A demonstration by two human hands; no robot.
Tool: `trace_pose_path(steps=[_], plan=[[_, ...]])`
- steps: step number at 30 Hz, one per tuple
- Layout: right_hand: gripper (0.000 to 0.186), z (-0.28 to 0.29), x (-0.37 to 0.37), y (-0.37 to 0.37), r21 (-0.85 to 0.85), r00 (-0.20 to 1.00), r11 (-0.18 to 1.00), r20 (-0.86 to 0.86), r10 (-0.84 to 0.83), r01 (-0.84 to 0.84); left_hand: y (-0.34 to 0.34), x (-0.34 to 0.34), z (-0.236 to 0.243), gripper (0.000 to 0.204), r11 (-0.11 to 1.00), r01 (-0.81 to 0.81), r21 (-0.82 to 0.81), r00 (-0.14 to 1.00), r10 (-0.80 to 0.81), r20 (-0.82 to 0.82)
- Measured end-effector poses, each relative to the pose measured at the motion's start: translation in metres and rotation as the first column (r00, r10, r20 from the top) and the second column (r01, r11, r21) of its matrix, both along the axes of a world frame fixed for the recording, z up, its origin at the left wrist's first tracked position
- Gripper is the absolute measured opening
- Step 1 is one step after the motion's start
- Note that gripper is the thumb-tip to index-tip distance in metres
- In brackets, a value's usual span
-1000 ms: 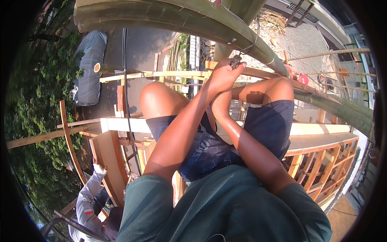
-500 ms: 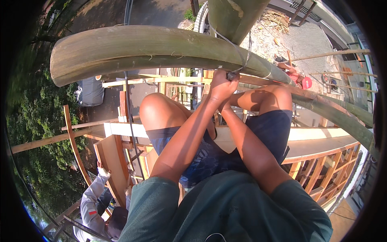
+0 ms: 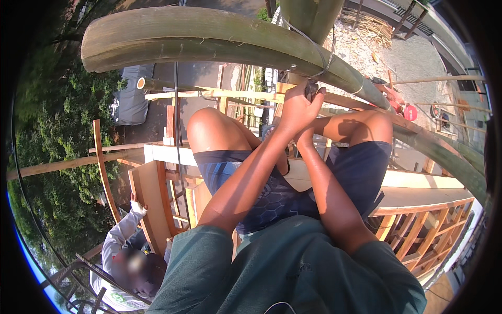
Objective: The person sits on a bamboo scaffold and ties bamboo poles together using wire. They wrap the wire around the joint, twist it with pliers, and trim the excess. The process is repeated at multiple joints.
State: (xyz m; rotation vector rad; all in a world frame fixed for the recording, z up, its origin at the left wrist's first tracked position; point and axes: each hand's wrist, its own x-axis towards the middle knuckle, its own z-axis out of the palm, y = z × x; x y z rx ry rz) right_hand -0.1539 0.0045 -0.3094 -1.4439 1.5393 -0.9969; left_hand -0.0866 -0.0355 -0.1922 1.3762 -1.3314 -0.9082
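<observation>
While the right hand (image 3: 305, 137) is mostly hidden behind the left hand (image 3: 301, 111), its grip impossible to tell, a dark tool (image 3: 312, 90) is clenched in the latter near a bamboo pole (image 3: 198, 42), wire-looped (image 3: 328, 65), apparently so it is held against the bamboo upright (image 3: 311, 21) beyond.

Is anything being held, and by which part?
The left hand grips a dark object near its visible end; the right hand is mostly hidden, its hold unclear.

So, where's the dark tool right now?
In the head view, the dark tool is right of centre in the upper part, gripped in the left hand, just below the wire-tied bamboo pole.
</observation>
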Motion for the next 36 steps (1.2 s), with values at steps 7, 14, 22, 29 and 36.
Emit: trace_pose_path(steps=[7,14,22,29,36], plan=[[0.018,0.037,-0.041,0.011,0.260,0.467,0.745,0.881,0.078,-0.614,-0.016,0.031,0.025,0.035,0.618,0.720,0.317,0.651,-0.441,-0.618],[0.059,0.062,-0.020,0.033,-0.088,0.995,0.996,0.101,-0.010,0.019,-0.006,-0.004,0.016,0.040,0.879,0.342,0.331,0.785,-0.074,-0.616],[0.031,0.021,-0.001,0.019,0.311,0.602,0.941,0.780,-0.173,-0.133,0.000,-0.020,0.015,0.036,0.967,-0.237,0.095,0.969,0.242,-0.043],[0.014,0.078,-0.015,0.018,0.124,0.145,0.668,0.989,-0.025,-0.734,-0.024,0.030,0.045,0.045,0.548,0.829,0.106,0.403,-0.456,-0.793],[0.015,0.118,-0.034,0.049,0.167,0.823,0.940,0.544,0.163,-0.296,-0.008,0.023,0.030,0.047,0.569,0.819,0.076,0.163,-0.103,-0.981]])
